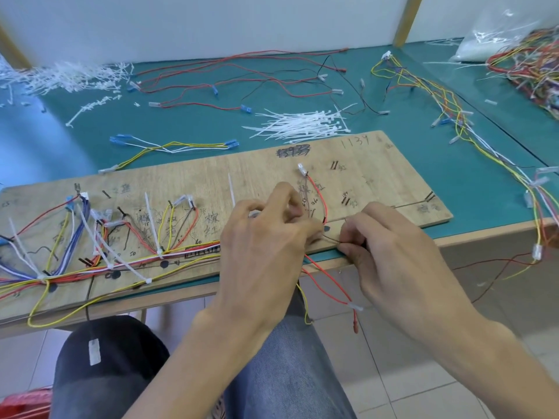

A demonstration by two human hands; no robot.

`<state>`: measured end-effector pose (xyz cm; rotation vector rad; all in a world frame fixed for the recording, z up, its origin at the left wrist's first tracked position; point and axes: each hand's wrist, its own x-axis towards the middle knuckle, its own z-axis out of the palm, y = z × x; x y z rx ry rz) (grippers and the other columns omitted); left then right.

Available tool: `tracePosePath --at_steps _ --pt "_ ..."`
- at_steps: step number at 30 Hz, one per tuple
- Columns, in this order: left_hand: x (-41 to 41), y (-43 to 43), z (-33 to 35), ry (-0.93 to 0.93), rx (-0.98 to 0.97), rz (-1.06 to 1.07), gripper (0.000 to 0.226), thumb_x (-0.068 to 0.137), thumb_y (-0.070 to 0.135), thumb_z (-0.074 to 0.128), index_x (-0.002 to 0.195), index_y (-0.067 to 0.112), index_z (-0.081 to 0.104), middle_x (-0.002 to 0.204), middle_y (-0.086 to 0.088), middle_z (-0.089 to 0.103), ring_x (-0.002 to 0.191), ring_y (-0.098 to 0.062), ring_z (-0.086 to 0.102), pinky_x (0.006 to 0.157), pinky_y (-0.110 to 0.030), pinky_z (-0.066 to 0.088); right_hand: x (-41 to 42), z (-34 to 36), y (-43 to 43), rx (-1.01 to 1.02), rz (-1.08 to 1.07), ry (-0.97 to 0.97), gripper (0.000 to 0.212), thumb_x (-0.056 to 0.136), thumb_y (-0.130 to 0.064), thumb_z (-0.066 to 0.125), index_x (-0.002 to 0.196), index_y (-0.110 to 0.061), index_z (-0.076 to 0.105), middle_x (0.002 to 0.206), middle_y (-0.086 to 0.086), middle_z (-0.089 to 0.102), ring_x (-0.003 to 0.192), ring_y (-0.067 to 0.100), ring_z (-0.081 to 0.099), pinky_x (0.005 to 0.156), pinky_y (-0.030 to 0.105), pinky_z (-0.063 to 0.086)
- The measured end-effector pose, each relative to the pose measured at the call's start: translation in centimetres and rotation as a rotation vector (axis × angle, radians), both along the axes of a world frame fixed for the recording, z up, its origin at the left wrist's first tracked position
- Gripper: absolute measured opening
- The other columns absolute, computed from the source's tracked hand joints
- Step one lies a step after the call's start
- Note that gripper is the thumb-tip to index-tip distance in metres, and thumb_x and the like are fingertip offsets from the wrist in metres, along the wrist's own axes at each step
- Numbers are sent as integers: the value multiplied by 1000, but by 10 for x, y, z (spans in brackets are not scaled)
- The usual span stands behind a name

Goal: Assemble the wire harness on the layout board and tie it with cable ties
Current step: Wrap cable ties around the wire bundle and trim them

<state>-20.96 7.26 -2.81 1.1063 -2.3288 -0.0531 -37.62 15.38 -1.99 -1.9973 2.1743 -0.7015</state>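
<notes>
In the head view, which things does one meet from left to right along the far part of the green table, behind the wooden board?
Pile of cut tie scraps → heap of white cable ties → white connector on the yellow-wired loose harness → clear plastic bag. The long red wires overlap the heap, so they are left out.

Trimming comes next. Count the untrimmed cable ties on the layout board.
5 cable ties: far-left junction, two mid-left, one centre, one beside the left hand. Others may be hidden.
</notes>
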Motion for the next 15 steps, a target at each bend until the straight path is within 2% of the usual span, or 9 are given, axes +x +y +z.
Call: tracePosePath --at_steps 2,5,7,10,13,15 --pt "1 0 -1 -17 -34 -55 14 102 31 69 93 33 80 119 14 66 87 -22 59 81 -37 47 -2 1 4 35 -19 42 14 95 -11 69 88 -20 60 90 -5 53 84 20 52 64 42 49" --pt "5 -2 0 -60 -46 -153 18 108 32 59 103 33 77 119 21 70 95 -8 68 102 -38 42 -10 6 14 87 0 75 9 98 -25 61 90 -22 62 88 -7 56 83 20 54 66 41 48" --pt "5 -2 -1 -105 -53 -172 13 104 28 64 107 33 75 123 20 69 97 -9 70 103 -39 42 -12 11 17 127 61 122 21 99 -33 49 93 -20 64 90 -5 60 83 24 58 67 44 51" --pt "2 2 -4 -127 -74 -166 20 96 20 74 111 33 77 127 17 71 107 -12 72 103 -42 46 -12 13 18 155 104 152 26 100 -37 45 98 -20 65 92 -4 60 80 28 61 65 47 52" --pt "0 3 -7 -124 -111 -182 23 96 22 74 117 29 79 130 11 73 123 -13 69 107 -41 44 -23 9 18 107 74 49 17 99 -30 53 97 -18 65 90 -7 56 79 26 58 69 49 52" --pt "0 4 -7 -143 -115 -172 24 98 24 69 120 27 78 132 9 73 126 -16 67 106 -45 47 -39 8 17 68 44 22 7 98 -16 63 94 -15 68 88 -7 57 78 26 58 71 48 52"
